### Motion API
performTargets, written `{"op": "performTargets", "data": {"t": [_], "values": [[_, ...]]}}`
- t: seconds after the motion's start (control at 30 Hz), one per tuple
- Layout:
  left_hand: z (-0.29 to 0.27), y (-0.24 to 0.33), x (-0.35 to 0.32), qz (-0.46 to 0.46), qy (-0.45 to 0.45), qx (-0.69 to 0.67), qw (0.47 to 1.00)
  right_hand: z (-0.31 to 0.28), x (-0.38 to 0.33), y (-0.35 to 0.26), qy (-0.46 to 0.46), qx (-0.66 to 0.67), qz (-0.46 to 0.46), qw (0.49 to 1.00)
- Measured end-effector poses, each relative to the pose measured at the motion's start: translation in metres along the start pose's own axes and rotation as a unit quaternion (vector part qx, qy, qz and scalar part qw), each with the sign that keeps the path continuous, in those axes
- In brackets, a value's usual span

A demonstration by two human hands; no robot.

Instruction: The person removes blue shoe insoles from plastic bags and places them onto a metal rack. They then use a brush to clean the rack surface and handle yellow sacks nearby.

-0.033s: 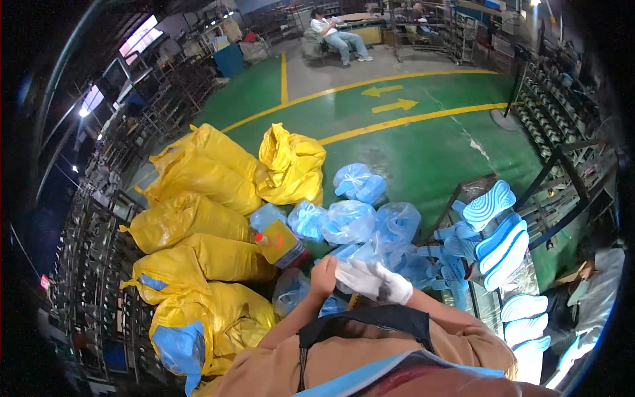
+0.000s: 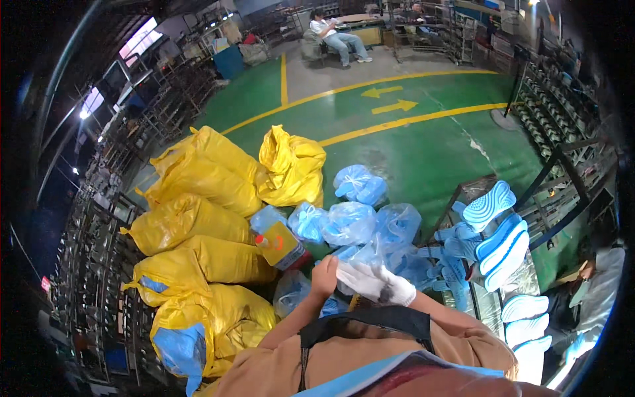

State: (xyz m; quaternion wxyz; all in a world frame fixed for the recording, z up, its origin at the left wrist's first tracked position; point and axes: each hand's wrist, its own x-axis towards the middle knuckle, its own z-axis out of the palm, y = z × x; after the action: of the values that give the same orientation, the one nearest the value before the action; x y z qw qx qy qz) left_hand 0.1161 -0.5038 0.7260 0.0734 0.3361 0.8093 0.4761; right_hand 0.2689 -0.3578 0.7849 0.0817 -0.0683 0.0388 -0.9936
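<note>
In front of my waist, my bare left hand (image 2: 324,276) is closed at the fingertips of the white glove on my right hand (image 2: 374,282). Anything pinched inside the left fingers is hidden. The gloved fingers stretch toward the left hand, thumb raised, with a dark smudge near the wrist. Just beyond the hands bunches a clear plastic bag (image 2: 372,252) of blue pieces. More knotted bags lie further out, among them a full clear bag (image 2: 348,223) and a small blue bag (image 2: 308,222). A yellow and red jug (image 2: 281,245) with a red cap stands left of the hands.
Stuffed yellow sacks (image 2: 198,218) line the left side; another yellow sack (image 2: 291,165) stands beyond. At right, blue shoe soles (image 2: 503,245) rest along a bench, near another person's sleeve (image 2: 603,284). A seated person (image 2: 337,40) is far off across the green floor (image 2: 397,152).
My gloved right hand has shifted very slightly to the right. My left hand stays where it was, still closed; the bags and sacks look the same.
</note>
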Motion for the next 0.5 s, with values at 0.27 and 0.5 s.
{"op": "performTargets", "data": {"t": [0.27, 0.5], "values": [[0.05, 0.015, 0.011, 0.002, -0.167, -0.157, 0.973, -0.029, -0.033, -0.014, 0.079, -0.146, -0.062, 0.984], [0.023, 0.019, 0.015, -0.057, -0.101, -0.105, 0.988, -0.012, -0.004, 0.009, 0.135, -0.059, -0.055, 0.988]]}}
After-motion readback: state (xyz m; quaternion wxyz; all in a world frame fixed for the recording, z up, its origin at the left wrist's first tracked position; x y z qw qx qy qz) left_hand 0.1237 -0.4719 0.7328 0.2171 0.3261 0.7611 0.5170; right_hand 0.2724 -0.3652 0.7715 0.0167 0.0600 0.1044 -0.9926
